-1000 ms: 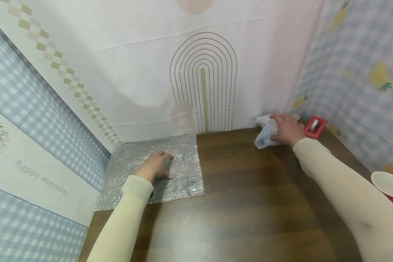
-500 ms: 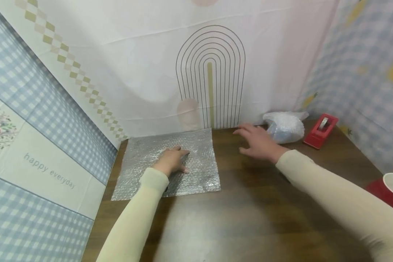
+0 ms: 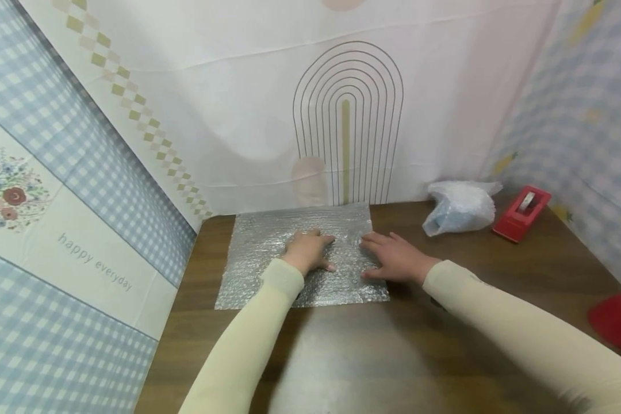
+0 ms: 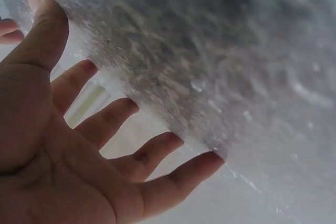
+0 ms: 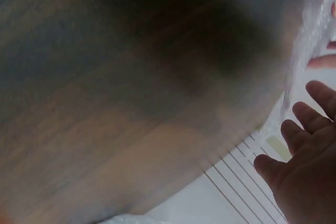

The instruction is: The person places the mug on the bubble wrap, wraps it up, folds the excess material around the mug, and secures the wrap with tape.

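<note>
On bubble wrap (image 3: pixel 348 259), left hand (image 3: pixel 309 251) spread, touching; right hand (image 3: pixel 395 259) spread at sheet's edge

The tabletop (image 3: pixel 352 351) is leaving passage nearside of the left hand (image 3: pixel 307 253) and right hand (image 3: pixel 397 259); a bubble-wrapped bundle (image 3: pixel 464 206) is obstructing right of the latter, while patterned cloth (image 3: pixel 259 132) is blocking ahead.

Wood-grain table (image 3: pixel 331 362): 1 bubble-wrap sheet (image 3: pixel 259 253) lying flat, 1 bubble-wrapped bundle (image 3: pixel 466 208) beside 1 red tape dispenser (image 3: pixel 515 222), 1 red cup (image 3: pixel 612 322) far right.
</note>
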`<state>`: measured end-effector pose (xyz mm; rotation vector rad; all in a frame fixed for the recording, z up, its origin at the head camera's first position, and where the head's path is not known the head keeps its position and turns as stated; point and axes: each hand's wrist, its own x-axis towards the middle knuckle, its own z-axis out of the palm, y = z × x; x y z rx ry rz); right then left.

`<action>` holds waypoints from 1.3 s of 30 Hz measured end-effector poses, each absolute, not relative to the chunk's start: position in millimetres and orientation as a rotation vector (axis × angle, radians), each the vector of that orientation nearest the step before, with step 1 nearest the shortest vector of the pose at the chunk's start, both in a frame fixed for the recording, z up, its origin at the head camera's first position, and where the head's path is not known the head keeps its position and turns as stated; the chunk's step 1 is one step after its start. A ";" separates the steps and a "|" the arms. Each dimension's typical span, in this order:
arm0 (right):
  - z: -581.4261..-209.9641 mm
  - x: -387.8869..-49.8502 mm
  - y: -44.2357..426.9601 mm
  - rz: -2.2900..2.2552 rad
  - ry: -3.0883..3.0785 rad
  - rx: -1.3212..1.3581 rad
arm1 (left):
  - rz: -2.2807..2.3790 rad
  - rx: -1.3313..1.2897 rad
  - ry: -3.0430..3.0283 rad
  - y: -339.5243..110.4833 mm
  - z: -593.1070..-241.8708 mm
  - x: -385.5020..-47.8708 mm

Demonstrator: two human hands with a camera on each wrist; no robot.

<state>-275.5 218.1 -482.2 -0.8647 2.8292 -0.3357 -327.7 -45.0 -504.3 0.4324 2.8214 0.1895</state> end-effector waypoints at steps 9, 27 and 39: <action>-495.6 -274.3 231.8 -0.309 2.817 -0.788 | 0.089 0.468 2.831 -6.2 -488.6 -308.2; -532.6 -317.3 255.3 -0.316 2.782 -0.718 | 0.441 0.482 2.729 -62.2 -492.5 -327.3; -562.3 -340.9 269.9 -0.246 2.789 -0.687 | 0.313 0.300 2.668 -170.9 -482.0 -330.7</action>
